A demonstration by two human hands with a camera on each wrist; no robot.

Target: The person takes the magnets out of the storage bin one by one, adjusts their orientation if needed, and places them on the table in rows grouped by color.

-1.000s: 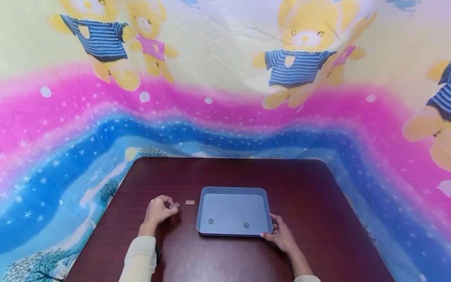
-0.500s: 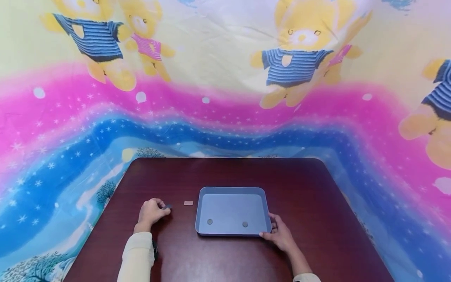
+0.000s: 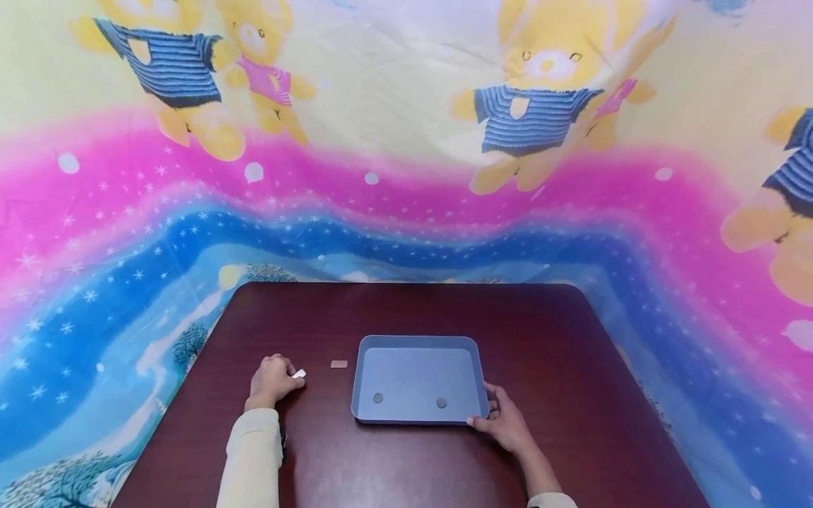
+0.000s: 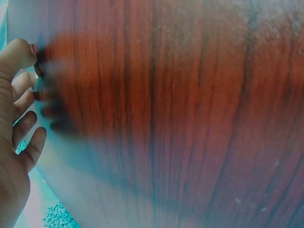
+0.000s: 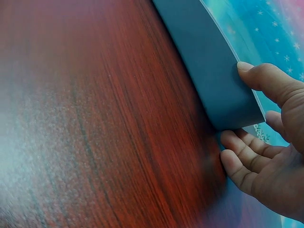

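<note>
On the left of the table, my left hand [image 3: 272,381] pinches a small flat rectangular piece [image 3: 299,374] between thumb and fingers; its face looks bright white in the head view. Only a thin edge of that piece shows in the left wrist view, by the thumb [image 4: 21,53]. A similar pinkish-brown flat piece [image 3: 339,364] lies on the table between this hand and a shallow grey-blue tray [image 3: 416,341]. My right hand [image 3: 504,422] holds the tray's near right corner, its thumb [image 5: 266,78] on the rim and fingers low at the corner.
Two small round grey discs [image 3: 377,398] lie in the tray, near its front side. The table [image 3: 419,310] is dark reddish-brown with rounded far corners. A patterned cloth [image 3: 406,212] with bears hangs behind and around it.
My left hand has drawn slightly left, away from the piece on the table. The pinched piece has tilted, its look going from greyish to dark to bright white. My right hand stays on the tray.
</note>
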